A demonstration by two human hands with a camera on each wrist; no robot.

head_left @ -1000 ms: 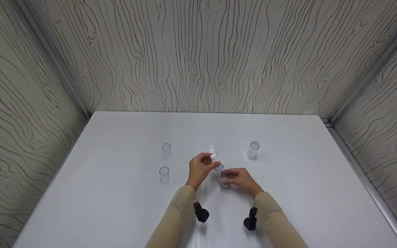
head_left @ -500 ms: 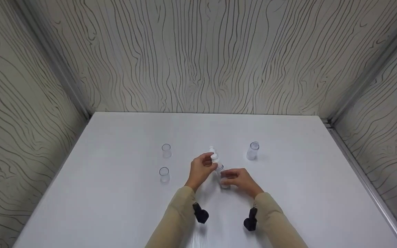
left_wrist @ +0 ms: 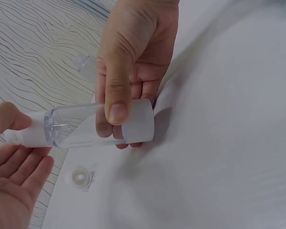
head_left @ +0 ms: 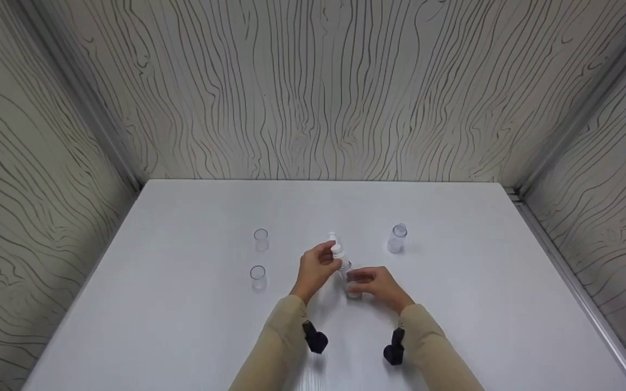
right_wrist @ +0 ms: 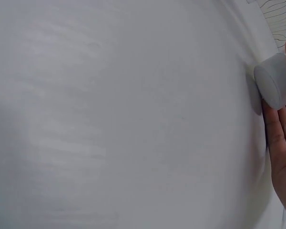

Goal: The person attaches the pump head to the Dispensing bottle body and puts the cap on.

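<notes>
My left hand (head_left: 314, 269) pinches the white pump top (left_wrist: 35, 130) of a clear bottle (left_wrist: 81, 125) between thumb and fingers. Around the bottle's lower end, by its white base (left_wrist: 142, 121), my right hand (head_left: 376, 283) holds on with thumb and curled fingers. The bottle lies sideways across the left wrist view, and the pump top meets its clear ring. In the right wrist view only the white base (right_wrist: 275, 81) and part of the right hand (right_wrist: 282, 143) show at the right edge. Behind the left hand stands a small white pump piece (head_left: 332, 237).
Another clear bottle (head_left: 397, 239) stands upright to the right, beyond the right hand. Two clear cup-like caps (head_left: 261, 240) stand to the left on the white table (head_left: 182, 304). Wood-patterned panels (head_left: 313, 98) close off the back and sides.
My left thumb and fingers have shifted slightly on the pump top, the thumb drawing back a little. The right hand stays at the bottle's base. The head view has tilted very slightly.
</notes>
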